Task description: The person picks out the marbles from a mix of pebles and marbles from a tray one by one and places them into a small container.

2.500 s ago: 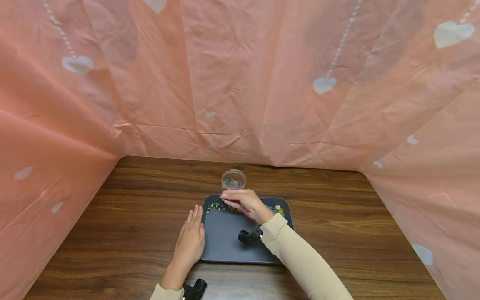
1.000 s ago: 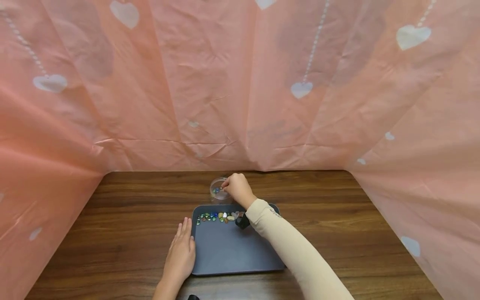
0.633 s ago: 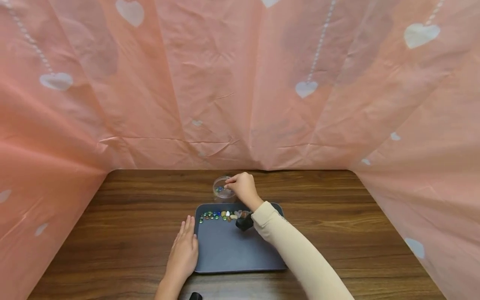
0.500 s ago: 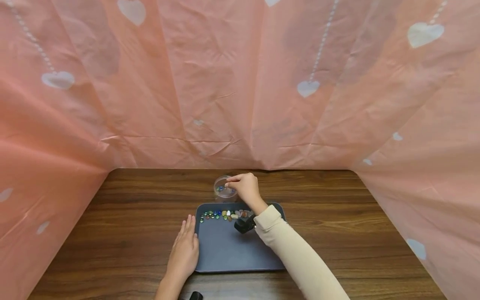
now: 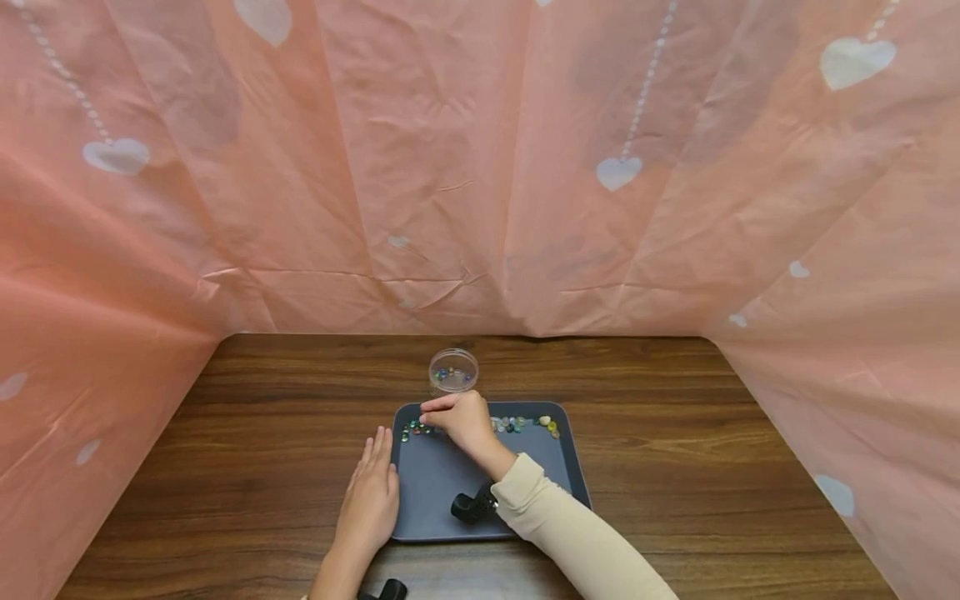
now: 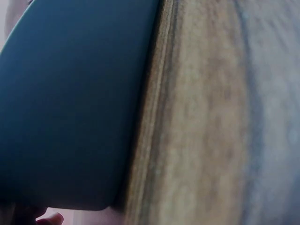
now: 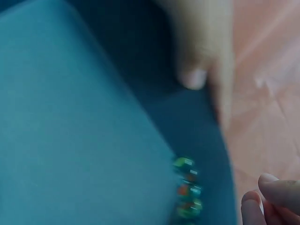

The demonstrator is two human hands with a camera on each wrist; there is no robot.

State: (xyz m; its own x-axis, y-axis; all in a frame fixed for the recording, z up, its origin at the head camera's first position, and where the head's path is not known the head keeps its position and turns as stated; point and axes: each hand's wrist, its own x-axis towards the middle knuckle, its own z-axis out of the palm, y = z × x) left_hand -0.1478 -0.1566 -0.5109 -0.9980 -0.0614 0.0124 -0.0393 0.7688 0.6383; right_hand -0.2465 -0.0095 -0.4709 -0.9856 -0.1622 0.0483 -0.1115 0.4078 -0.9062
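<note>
My left hand [image 5: 367, 496] lies with straight fingers along the left rim of a dark grey tray [image 5: 480, 492]. Over the tray's back left part is my right hand [image 5: 465, 425], thumb and index fingertip close together just above a row of small glass beads [image 5: 408, 431]. Whether anything sits between those fingertips is unclear. In the right wrist view, green and orange glass beads [image 7: 187, 190] line the tray's edge, while the thumb and fingers of the right hand [image 7: 274, 201] show at lower right. The left hand [image 7: 197, 51] is blurred at the top.
Behind the tray stands a clear round jar [image 5: 453, 371] with several beads in its bottom. More beads [image 5: 510, 424] and yellowish stones [image 5: 550, 425] lie along the tray's back edge. A pink curtain [image 5: 480, 208] surrounds the wooden table [image 5: 660, 450].
My right hand first leaves the tray's back edge for the jar, then comes back toward me to the tray's back left part. The left hand stays at the left rim.
</note>
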